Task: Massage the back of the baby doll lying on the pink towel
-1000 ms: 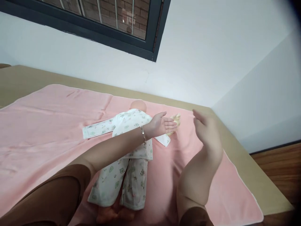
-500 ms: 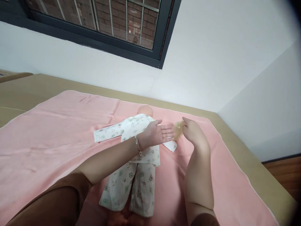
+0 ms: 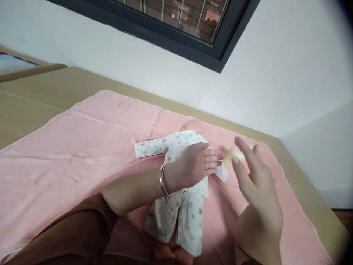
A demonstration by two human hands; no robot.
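A doll in white printed pyjamas (image 3: 189, 206) lies on a pink blanket (image 3: 110, 121), its bald head (image 3: 193, 126) toward the wall and its feet (image 3: 171, 252) toward me. My left hand (image 3: 194, 165) is over the doll's upper body, palm up, fingers straight and together, holding nothing visible; a silver bangle is on the wrist. My right hand (image 3: 257, 180) is to the right, thumb and fingers apart. Between the hands, partly behind the right fingers, is a yellowish see-through object (image 3: 231, 156), perhaps a small bottle. It appears to be on the blanket, near the doll's right-side sleeve (image 3: 221, 173).
The blanket lies over a tan table or board (image 3: 78, 79) against a white wall (image 3: 154, 73). A dark-framed window (image 3: 193, 59) with bars is above it. At the far left is a wooden-edged box or tray (image 3: 53, 67).
My right hand has come away from the yellowish object, which it was holding beside my left fingers, and its fingers have spread. The view has shifted left; my left hand stays palm up.
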